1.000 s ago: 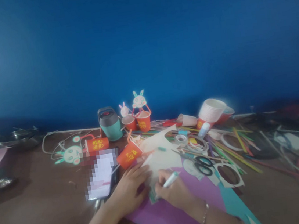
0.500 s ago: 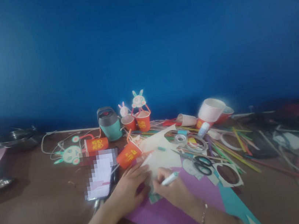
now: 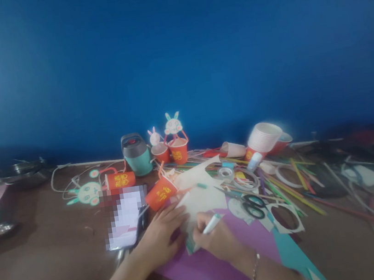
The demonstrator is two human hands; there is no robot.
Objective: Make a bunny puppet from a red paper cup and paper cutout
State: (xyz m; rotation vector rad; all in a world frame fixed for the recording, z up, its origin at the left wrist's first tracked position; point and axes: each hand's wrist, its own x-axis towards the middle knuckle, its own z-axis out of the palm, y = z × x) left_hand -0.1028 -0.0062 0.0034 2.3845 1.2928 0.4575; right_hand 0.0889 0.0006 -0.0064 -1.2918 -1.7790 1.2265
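Note:
My right hand [image 3: 218, 242] grips a white marker with a green end [image 3: 212, 223], its tip down at a small piece with green colouring [image 3: 190, 244]. That piece is mostly hidden between my hands. My left hand [image 3: 167, 231] lies flat with its fingers stretched out, pressing on the white paper [image 3: 199, 203]. Under the work lies purple paper [image 3: 222, 269] on top of teal paper [image 3: 293, 255]. Just beyond my left hand a red paper cup [image 3: 160, 193] lies on its side.
A phone [image 3: 125, 223] lies left of my left hand. Scissors [image 3: 255, 207], a tape roll [image 3: 225, 174] and coloured sticks [image 3: 295, 194] spread to the right. Behind stand a teal flask [image 3: 138, 158], a cup with a rabbit figure [image 3: 179, 152] and stacked paper cups [image 3: 264, 140].
The marker in my right hand has tipped more upright and shifted slightly left, with the hand a little lower. My left hand stays in place.

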